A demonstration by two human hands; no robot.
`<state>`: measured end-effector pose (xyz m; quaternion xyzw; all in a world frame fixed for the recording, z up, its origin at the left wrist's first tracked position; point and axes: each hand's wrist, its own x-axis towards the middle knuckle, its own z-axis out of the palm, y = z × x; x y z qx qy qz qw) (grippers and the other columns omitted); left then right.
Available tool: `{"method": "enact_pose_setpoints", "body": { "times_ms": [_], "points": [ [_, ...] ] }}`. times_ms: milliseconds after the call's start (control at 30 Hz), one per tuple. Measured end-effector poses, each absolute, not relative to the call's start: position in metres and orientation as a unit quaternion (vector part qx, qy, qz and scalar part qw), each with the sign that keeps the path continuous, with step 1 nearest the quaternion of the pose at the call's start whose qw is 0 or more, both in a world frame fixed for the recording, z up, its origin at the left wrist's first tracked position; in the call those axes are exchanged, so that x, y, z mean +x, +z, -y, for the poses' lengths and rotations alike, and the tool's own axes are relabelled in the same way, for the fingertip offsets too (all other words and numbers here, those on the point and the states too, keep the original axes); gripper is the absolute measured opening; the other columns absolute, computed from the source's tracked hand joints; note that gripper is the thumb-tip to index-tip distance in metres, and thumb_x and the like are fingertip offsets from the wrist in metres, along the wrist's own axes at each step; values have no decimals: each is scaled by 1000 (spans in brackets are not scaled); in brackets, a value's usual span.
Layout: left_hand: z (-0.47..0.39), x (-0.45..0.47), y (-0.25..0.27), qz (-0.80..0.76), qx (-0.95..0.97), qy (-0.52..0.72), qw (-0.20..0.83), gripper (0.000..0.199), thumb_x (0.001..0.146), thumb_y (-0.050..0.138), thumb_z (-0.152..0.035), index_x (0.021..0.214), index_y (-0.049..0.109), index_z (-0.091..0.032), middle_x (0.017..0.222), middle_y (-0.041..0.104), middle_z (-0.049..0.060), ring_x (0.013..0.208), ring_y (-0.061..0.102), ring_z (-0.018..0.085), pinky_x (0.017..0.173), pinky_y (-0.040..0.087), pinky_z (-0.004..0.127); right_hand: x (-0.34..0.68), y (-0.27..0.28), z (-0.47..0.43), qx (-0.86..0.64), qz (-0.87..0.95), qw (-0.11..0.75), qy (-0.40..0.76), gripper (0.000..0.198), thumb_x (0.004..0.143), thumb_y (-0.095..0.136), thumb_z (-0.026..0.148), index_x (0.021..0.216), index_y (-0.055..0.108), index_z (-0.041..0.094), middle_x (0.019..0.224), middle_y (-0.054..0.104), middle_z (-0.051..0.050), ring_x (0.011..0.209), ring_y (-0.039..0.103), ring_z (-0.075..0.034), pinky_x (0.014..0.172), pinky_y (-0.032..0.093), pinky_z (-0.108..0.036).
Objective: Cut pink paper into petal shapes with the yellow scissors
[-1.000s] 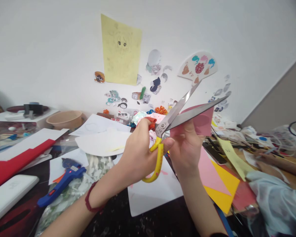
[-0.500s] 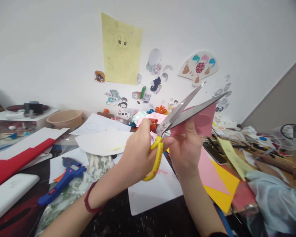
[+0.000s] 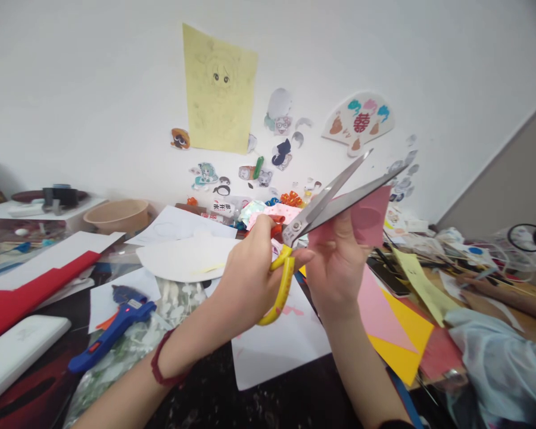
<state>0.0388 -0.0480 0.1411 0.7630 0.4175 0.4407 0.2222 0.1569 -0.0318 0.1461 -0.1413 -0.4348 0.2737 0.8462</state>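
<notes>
My left hand (image 3: 252,274) is closed round the yellow handles of a pair of scissors (image 3: 286,280), whose long steel blades stand apart and point up to the right. My right hand (image 3: 339,268) pinches a piece of pink paper (image 3: 370,217) between thumb and fingers, just behind the lower blade. That blade crosses in front of the paper's upper edge; I cannot tell whether the paper lies between the blades. Below both hands, a white sheet (image 3: 277,351) with pink marks lies on the dark table.
A blue glue gun (image 3: 111,336) rests on clear plastic at left, near a white box-like device (image 3: 24,354) and red card (image 3: 40,292). Pink paper (image 3: 382,310) and yellow paper (image 3: 413,339) lie at right. Another person's arm (image 3: 502,295) is at far right. Behind stands the wall (image 3: 116,89).
The scissors' blades have closed very slightly, the lower tip shifting a little to the left. Both hands stay nearly in place.
</notes>
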Motion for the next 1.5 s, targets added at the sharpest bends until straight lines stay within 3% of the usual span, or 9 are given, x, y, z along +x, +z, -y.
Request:
{"method": "enact_pose_setpoints", "body": {
  "times_ms": [167, 400, 500, 800, 1033, 1500],
  "points": [
    [48, 36, 143, -421, 762, 441, 218, 29, 90, 48, -48, 90, 30, -25, 74, 47, -2, 61, 39, 16, 58, 30, 32, 159, 148, 30, -129, 422, 859, 258, 11, 80, 78, 28, 90, 77, 27, 96, 76, 4, 96, 72, -12, 93, 60, -31],
    [51, 35, 146, -430, 766, 432, 205, 36, 90, 46, -57, 89, 30, -25, 74, 46, -2, 60, 39, 16, 57, 31, 32, 164, 150, 28, -149, 443, 859, 207, 5, 78, 77, 26, 82, 76, 28, 84, 73, 3, 96, 71, -16, 90, 61, -36],
    [52, 34, 148, -427, 765, 435, 207, 39, 90, 47, -59, 88, 31, -24, 77, 47, -1, 62, 41, 16, 58, 33, 32, 166, 151, 28, -119, 457, 856, 209, 12, 80, 76, 19, 83, 77, 31, 85, 73, 6, 96, 70, -12, 91, 59, -31],
    [49, 34, 146, -419, 778, 441, 160, 26, 89, 52, -42, 87, 32, -24, 70, 46, -4, 57, 39, 14, 53, 31, 30, 169, 152, 27, -106, 454, 863, 196, 13, 76, 79, 20, 83, 78, 31, 86, 74, 8, 84, 70, -11, 82, 62, -29],
    [51, 31, 149, -424, 783, 434, 135, 31, 91, 52, -46, 84, 31, -25, 65, 43, -6, 53, 38, 13, 50, 31, 29, 171, 153, 29, -152, 437, 868, 180, 13, 72, 81, 26, 83, 77, 27, 86, 77, 3, 86, 73, -18, 86, 63, -40],
    [49, 29, 148, -418, 787, 437, 121, 28, 88, 59, -37, 86, 35, -24, 69, 45, -6, 55, 38, 12, 53, 32, 27, 175, 155, 28, -132, 431, 876, 172, 13, 68, 84, 23, 77, 75, 25, 83, 76, 4, 81, 73, -17, 80, 64, -38]
  ]
}}
